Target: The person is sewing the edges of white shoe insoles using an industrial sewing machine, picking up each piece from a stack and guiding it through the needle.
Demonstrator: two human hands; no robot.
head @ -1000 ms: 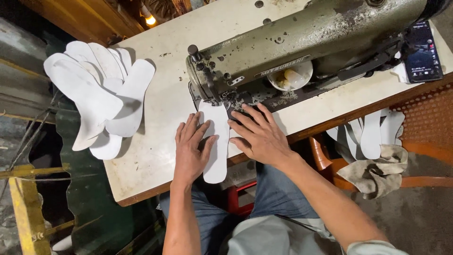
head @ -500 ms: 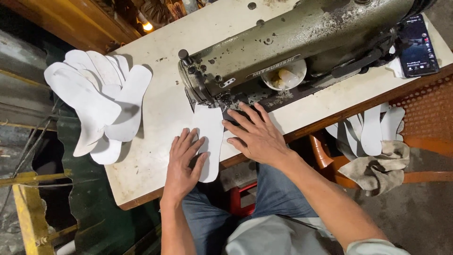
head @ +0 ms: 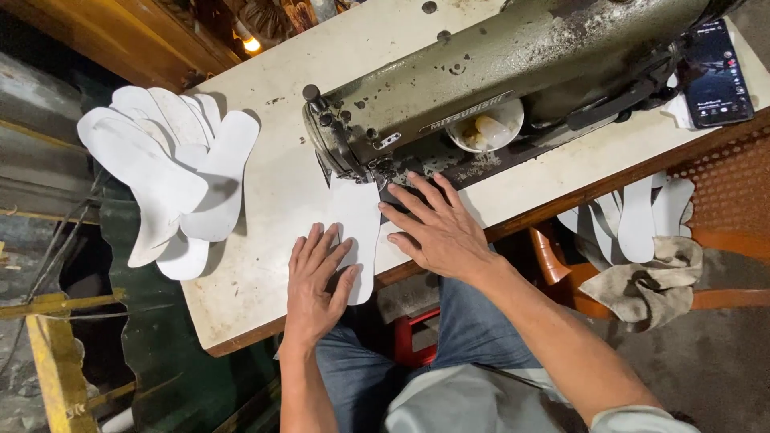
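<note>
Here the left hand lies flat with fingers spread on the near half of a white, sole-shaped flat insole piece, while the right hand, fingers fanned apart, presses just beside its far end at the grimy olive-green metal sewing machine. Guiding it well likely means even, light pressure from both palms. Its long axis runs from the table's near edge toward the needle, the far tip under the machine head.

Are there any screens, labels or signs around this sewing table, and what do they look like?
Phone: lies at the table's far right corner beside the sewing machine, a dark upright rectangle with a lit screen.
Nameplate: a narrow strip of raised lettering on the machine's olive-green front, above the small bowl.
No packages or wall signs show.
</note>
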